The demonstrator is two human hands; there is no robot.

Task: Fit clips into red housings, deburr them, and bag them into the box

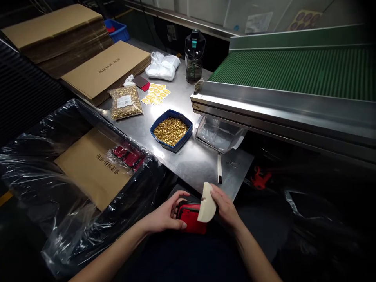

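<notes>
A small, bright red, rectangular case with rounded corners and black edging [192, 223] sits in the left hand [173, 213], whose thumb presses on its front near the lower left corner while the fingers curl around its upper left side. The red face tilts up, and its material cannot be told for sure. Just right of that grip, a thick, cream-coloured, half-round pad [208, 207] stands on end, pinched at its upper right edge by the right hand [225, 205]. Its straight side faces the left hand and bears a small dark mark; the pad hides the case's right end.
</notes>
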